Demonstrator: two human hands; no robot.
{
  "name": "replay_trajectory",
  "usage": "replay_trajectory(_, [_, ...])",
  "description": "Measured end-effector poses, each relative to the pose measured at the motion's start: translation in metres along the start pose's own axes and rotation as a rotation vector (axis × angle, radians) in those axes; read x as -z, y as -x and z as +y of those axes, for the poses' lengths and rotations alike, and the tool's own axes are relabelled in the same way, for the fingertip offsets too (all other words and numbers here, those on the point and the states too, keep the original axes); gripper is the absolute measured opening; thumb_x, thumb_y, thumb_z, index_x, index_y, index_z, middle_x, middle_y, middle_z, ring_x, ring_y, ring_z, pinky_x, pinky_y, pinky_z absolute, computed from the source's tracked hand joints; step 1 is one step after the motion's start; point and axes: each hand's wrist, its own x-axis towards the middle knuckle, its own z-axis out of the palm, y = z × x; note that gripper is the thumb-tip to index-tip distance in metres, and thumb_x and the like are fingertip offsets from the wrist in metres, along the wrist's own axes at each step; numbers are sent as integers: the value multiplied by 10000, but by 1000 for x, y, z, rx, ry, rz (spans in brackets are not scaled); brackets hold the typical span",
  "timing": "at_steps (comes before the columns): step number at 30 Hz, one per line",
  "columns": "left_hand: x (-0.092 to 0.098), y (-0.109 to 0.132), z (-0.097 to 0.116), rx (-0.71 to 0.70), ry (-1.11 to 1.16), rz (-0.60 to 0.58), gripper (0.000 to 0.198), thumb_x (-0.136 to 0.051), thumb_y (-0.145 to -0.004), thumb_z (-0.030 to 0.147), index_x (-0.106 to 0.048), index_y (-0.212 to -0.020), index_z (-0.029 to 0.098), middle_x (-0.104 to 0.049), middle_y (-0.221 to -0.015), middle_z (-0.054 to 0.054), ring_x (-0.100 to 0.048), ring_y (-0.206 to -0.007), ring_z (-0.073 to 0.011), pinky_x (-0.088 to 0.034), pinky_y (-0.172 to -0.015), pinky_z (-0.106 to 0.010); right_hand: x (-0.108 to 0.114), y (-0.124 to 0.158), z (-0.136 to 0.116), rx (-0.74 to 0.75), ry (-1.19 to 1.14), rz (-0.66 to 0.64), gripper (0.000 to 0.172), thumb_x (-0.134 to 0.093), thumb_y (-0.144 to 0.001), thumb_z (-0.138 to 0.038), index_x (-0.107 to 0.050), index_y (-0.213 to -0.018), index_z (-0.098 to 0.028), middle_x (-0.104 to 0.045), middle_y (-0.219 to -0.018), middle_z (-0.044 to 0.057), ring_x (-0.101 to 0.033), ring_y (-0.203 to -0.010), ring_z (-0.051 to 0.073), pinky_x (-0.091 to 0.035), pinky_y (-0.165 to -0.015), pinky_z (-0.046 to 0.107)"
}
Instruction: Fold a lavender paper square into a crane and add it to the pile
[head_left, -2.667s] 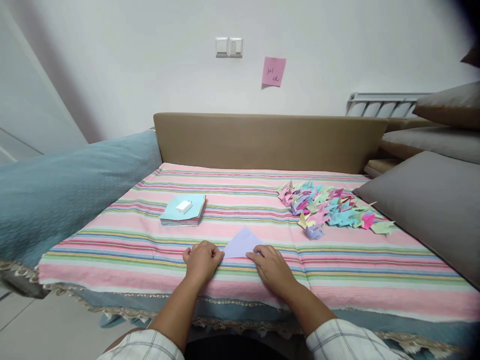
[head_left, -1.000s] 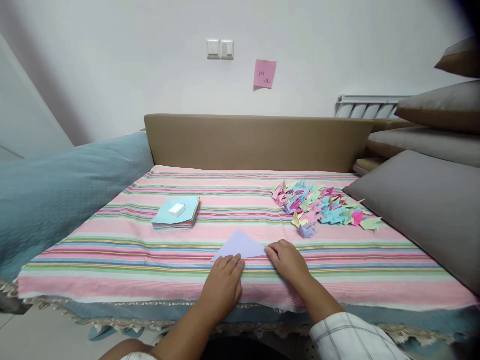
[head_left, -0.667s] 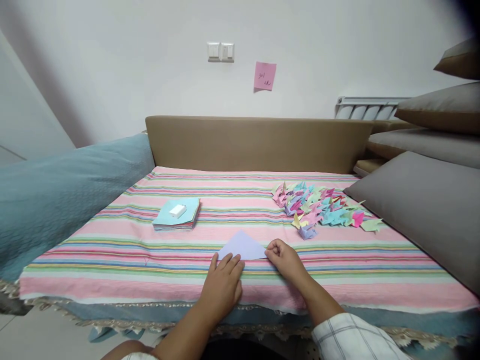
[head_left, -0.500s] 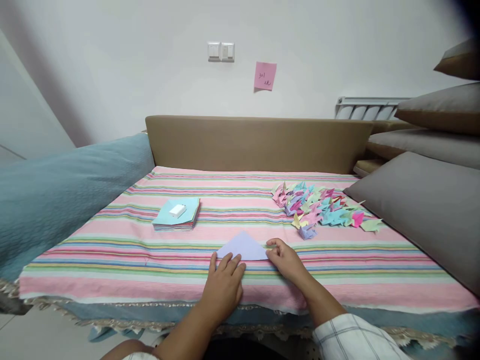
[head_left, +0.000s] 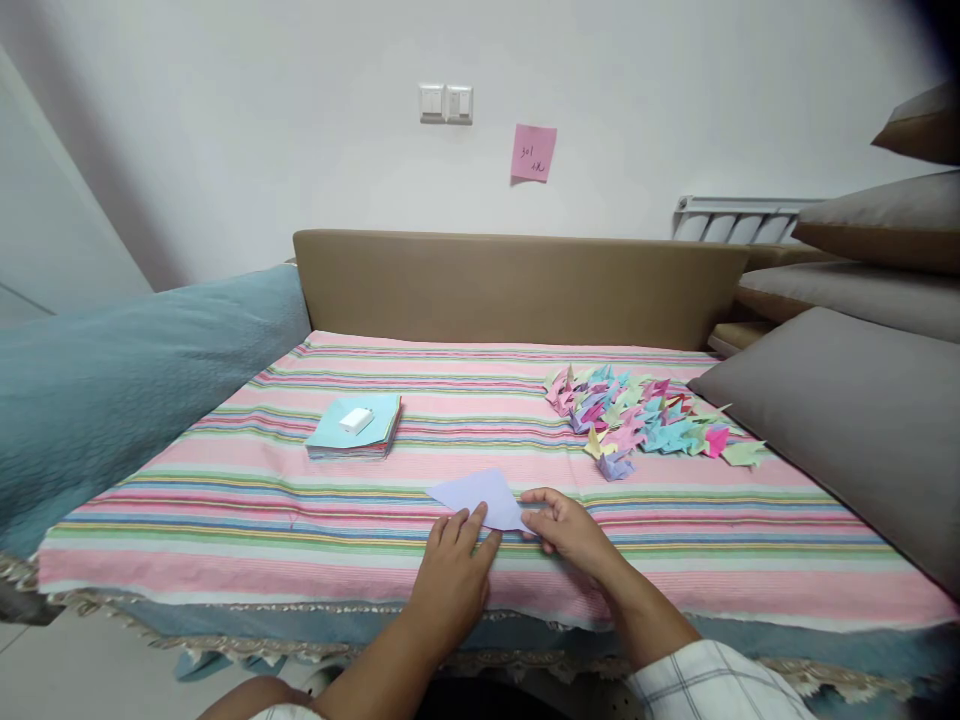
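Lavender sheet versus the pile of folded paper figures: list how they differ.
The lavender sheet is one flat triangle; the pile is many small spiky figures. The sheet is one colour; the pile mixes pink, blue, green. The left hand presses, the right hand pinches the sheet; the pile lies untouched. Both rest on the striped cloth.

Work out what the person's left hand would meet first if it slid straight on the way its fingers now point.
The lavender paper: the left hand points away from the person, fingertips on its near edge. Beyond it, probably only striped cloth.

lilac paper sheet (head_left: pixel 484 497): matt, smooth | striped cover (head_left: pixel 675 540): woven cloth
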Motion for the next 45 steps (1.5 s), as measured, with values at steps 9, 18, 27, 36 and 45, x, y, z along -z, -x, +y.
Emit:
replay_trajectory(9, [7,-2,-6,-6,79,-13,412,-516,-744,134,-576,-1148,185,-504,-1340,-70,-422,-1215,-296,-314,-1021,-507,-5,10,-2,83,-24,-170,451,-633,-715,-528,-557,-973,-166,-631,-689,6,-518,-533,102,-383,-494,224])
replay_trajectory(18, [18,-6,-29,-130,181,-69,432,-556,-782,196,-547,-1206,276,-559,-1294,-35,-479,-1187,-269,-332,-1007,-511,24,-3,5,361,522,22,456,-768,-590,-330,-643,-1006,-190,-583,-1053,83,-531,-1013,231,-411,-912,376])
replay_trajectory(27, [28,-5,-42,-150,338,-168,262,-571,-774,169,-647,-1005,267,-573,-1279,-23,-458,-1240,-240,-278,-1048,-516,9,-9,12,452,803,62,262,-646,-729,-204,-700,-981,-254,-519,-1251,92,-434,-1177,250,-336,-996,415])
replay_trajectory(36, [27,-5,-44,-183,360,-22,405,-600,-763,235,-586,-1166,272,-627,-1129,-54,-528,-1077,-229,-403,-949,-411,6,-9,9,370,788,102,161,-591,-790,-318,-716,-860,-246,-540,-1224,80,-440,-1168,239,-344,-973,387])
replay_trajectory(45, [17,-4,-35,-81,293,86,423,-556,-796,281,-541,-1214,222,-596,-993,-77,-528,-927,-231,-442,-848,-414,-5,-15,9,297,809,245,205,-559,-810,-370,-634,-707,-209,-572,-1172,74,-458,-1134,233,-348,-941,378])
